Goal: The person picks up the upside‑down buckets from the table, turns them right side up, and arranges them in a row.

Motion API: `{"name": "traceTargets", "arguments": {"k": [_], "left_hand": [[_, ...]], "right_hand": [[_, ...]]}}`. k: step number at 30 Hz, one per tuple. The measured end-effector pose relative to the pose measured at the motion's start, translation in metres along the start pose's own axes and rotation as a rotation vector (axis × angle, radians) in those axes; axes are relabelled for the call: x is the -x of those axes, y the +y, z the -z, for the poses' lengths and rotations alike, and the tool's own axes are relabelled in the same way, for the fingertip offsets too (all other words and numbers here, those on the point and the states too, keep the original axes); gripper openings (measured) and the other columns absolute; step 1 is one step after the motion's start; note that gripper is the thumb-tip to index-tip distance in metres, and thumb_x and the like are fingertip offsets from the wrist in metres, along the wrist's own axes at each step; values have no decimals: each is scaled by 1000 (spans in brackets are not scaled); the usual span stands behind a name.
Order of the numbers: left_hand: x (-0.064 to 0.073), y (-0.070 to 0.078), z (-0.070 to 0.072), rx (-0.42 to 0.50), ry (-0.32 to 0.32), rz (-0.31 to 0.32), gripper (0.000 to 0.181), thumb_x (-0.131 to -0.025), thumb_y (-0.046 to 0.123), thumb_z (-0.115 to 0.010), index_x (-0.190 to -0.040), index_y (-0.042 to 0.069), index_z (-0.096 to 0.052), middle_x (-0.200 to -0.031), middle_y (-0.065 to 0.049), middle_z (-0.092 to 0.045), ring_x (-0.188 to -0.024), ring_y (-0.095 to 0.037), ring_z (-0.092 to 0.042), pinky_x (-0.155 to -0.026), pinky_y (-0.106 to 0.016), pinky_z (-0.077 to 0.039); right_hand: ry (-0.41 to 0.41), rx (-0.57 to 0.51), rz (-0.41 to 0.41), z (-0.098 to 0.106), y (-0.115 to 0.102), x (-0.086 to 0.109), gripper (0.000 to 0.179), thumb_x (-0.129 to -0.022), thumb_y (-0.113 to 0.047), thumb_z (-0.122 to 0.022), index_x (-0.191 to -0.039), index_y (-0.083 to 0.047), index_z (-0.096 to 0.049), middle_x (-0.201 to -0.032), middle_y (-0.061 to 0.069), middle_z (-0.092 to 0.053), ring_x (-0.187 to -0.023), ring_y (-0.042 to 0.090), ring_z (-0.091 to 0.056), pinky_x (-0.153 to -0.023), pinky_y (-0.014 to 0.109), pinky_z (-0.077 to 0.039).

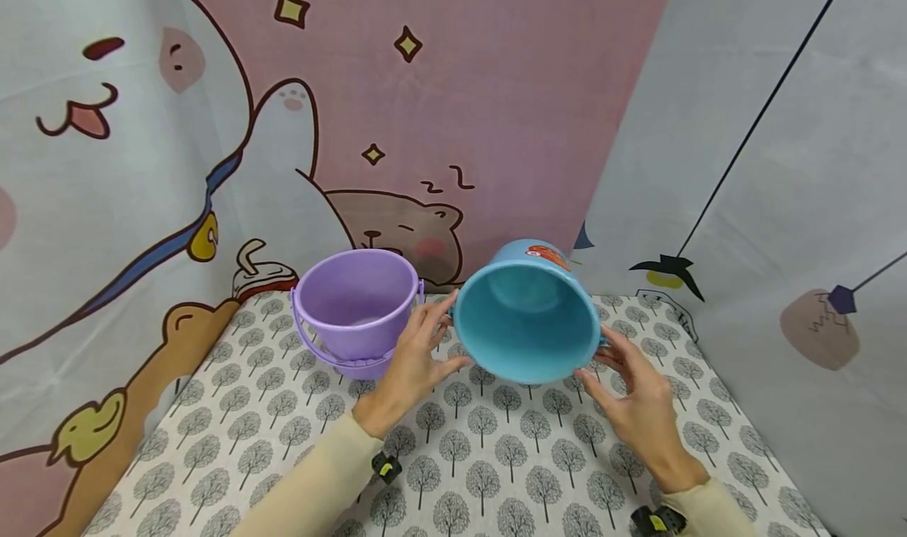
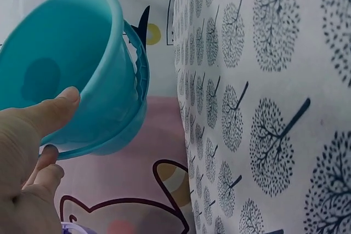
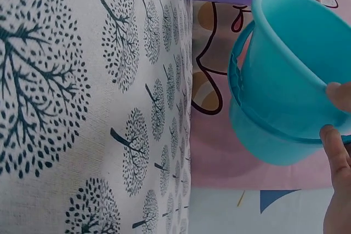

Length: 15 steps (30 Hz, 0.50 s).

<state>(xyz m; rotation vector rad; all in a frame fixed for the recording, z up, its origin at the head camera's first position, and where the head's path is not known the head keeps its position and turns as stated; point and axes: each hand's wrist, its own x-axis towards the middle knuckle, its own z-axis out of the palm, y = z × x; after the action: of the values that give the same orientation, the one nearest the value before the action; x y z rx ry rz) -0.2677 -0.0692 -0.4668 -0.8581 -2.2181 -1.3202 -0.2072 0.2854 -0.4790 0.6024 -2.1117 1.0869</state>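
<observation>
A light blue bucket (image 1: 520,336) is tilted in the head view, its mouth facing me and a red-orange mark on its outside. Nothing shows inside it. My left hand (image 1: 411,360) grips its left edge, thumb by the rim and fingers behind. On the opposite side, my right hand (image 1: 641,399) holds the rim near the handle joint. Both wrist views show the bucket off the tablecloth, with its blue carrying handle (image 3: 236,78) hanging along the underside. Left of it, a purple bucket (image 1: 364,340) stands upright on the table, its handle lowered at the front.
A white tablecloth (image 1: 482,458) printed with grey trees covers the table. Behind it hangs a pink and pale cloth backdrop (image 1: 496,112) with cartoon animals. The purple bucket stands close beside my left hand.
</observation>
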Motion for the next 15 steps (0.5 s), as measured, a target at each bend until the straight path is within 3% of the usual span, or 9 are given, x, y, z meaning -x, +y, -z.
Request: {"name": "traceTargets", "arguments": {"k": [7,10,13,15], "left_hand": [[-2,-3,5,-53,6,-76,127,-75,2,-106,-181,4,-35,-157,-28,-51,-132,-41,-76,-121,-43,-63],[-1,-4,8,-47,-2,-89,126,-75,2,-105,-180,2,-36,-157,-28,-51,-131,-40,-78,-122,-39,-62],[-1,-6,9,-52,7,-109,124,-73,1,-106,-178,-1,-39,-154,-30,-54,-126,-39,-80,-122,-37,-63],[0,-7,11,-59,15,-119,123,-72,1,-106,-176,-2,-41,-152,-29,-57,-124,-38,-80,-122,-36,-63]], "right_hand": [[-39,71,80,-4,0,-4,123,-63,21,-105,-172,5,-48,-146,33,-71,-128,-11,-65,-116,9,-57],[-37,89,94,-5,1,-3,111,-80,-11,-107,-172,5,-48,-146,32,-70,-126,-10,-65,-116,7,-56],[-43,102,96,-5,1,-3,102,-96,-49,-87,-173,3,-47,-147,31,-68,-123,-8,-67,-115,6,-56],[-49,101,103,-6,2,-3,104,-98,-64,-73,-174,2,-46,-150,31,-67,-121,-4,-69,-113,5,-57]]}}
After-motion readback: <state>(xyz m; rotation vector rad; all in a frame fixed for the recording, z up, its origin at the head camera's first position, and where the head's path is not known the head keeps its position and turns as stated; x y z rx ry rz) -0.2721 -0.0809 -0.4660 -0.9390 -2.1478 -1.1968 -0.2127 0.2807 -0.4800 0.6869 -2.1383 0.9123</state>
